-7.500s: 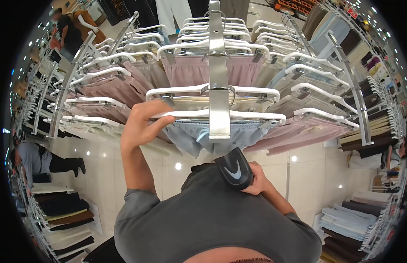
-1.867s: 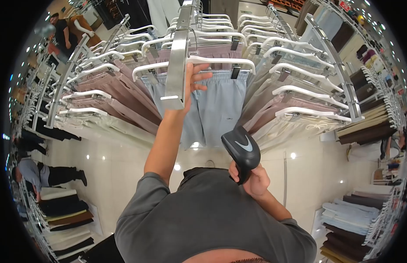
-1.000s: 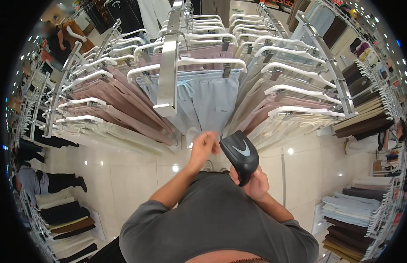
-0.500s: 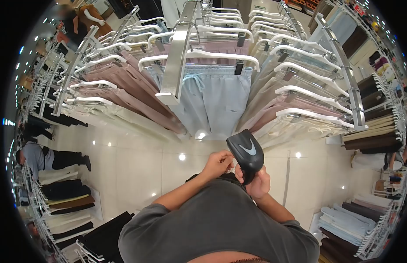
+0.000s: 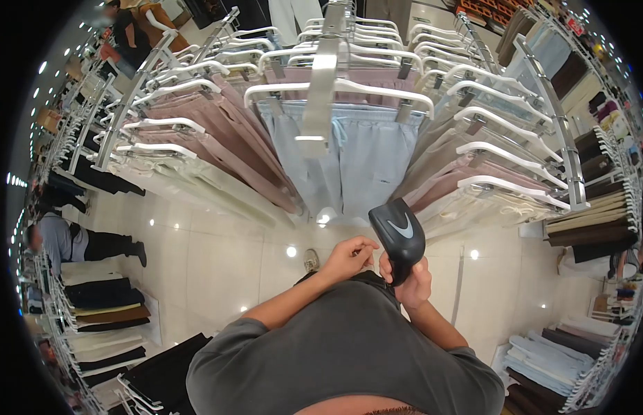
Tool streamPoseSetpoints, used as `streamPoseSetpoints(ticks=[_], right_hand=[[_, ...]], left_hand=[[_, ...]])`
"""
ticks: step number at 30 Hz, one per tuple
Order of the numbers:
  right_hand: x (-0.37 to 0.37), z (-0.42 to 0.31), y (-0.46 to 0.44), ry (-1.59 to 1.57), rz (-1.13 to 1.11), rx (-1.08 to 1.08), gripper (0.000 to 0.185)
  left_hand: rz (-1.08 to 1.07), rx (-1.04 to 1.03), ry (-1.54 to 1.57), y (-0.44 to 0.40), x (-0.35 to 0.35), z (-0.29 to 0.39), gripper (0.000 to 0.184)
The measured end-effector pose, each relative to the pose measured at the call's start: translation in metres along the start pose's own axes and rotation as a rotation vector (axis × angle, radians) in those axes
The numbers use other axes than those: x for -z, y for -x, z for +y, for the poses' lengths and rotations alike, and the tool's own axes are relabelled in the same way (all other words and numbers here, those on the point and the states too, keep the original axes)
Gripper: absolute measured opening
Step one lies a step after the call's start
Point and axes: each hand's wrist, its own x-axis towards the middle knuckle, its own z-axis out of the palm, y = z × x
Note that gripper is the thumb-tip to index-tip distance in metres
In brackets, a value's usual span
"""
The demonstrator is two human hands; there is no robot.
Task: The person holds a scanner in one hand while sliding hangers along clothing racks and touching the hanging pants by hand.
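Note:
My right hand [image 5: 412, 282] is wrapped round the handle of a black barcode scanner [image 5: 399, 232] with a grey curved mark on its top. The scanner is held upright in front of my body, its head toward the rack. Just left of it, my left hand [image 5: 350, 254] has its fingers curled in close to the scanner. Whether anything is inside those fingers is hidden. Beyond both hands, light blue trousers [image 5: 342, 155] hang from a white clip hanger [image 5: 366, 88] at the front of the rack's middle arm.
A metal rack arm [image 5: 321, 90] points toward me. Pink trousers [image 5: 217, 149] hang at left, cream trousers [image 5: 498, 214] at right. Folded blue trousers [image 5: 546, 360] lie low at right, dark garments [image 5: 172, 373] low at left. A person [image 5: 65, 242] stands at far left on the tiled floor [image 5: 217, 263].
The rack and its trousers have shifted right in view, and the scanner sits slightly further right and higher. A shoe now shows left of my left hand. My grip on the scanner is unchanged.

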Motion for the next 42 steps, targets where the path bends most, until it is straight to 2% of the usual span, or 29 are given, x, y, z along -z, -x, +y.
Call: streamPoseSetpoints(ticks=[8,14,19,21,25,27,29,30,32,36,38,42], right_hand=[[-0.051,0.04,-0.023,-0.012,0.039,-0.026,0.075],[-0.107,0.077,-0.047,-0.03,0.038,0.027,0.076],[-0.159,0.112,-0.062,-0.04,0.04,0.093,0.075],[-0.178,0.125,-0.067,-0.026,0.04,0.114,0.075],[-0.214,0.154,-0.072,-0.023,0.078,0.145,0.075],[-0.232,0.168,-0.073,-0.026,0.086,0.147,0.076],[-0.247,0.176,-0.073,-0.015,0.099,0.156,0.076],[-0.257,0.179,-0.073,-0.018,0.135,0.146,0.077],[-0.269,0.184,-0.073,-0.018,0.172,0.135,0.077],[-0.282,0.193,-0.073,-0.034,0.178,0.168,0.077],[-0.289,0.197,-0.072,-0.032,0.193,0.17,0.077],[-0.301,0.202,-0.076,-0.036,0.185,0.17,0.078]], left_hand=[[0.091,-0.108,-0.02,0.015,0.073,0.015,0.018],[0.404,-0.297,0.029,0.039,0.168,0.06,0.017],[0.494,-0.446,0.058,0.067,0.253,0.088,0.016],[0.628,-0.545,0.031,0.079,0.287,0.098,0.016],[0.745,-0.616,0.001,0.106,0.349,0.123,0.017],[0.868,-0.737,-0.168,0.118,0.386,0.132,0.02],[1.119,-0.806,-0.45,0.124,0.417,0.151,0.026],[1.113,-0.806,-0.444,0.128,0.43,0.166,0.026],[1.342,-0.975,-1.297,0.136,0.452,0.2,0.033],[1.241,-0.991,-1.392,0.135,0.483,0.231,0.038],[1.012,-0.991,-1.412,0.133,0.493,0.238,0.033],[0.943,-1.055,-1.377,0.129,0.515,0.244,0.03]])
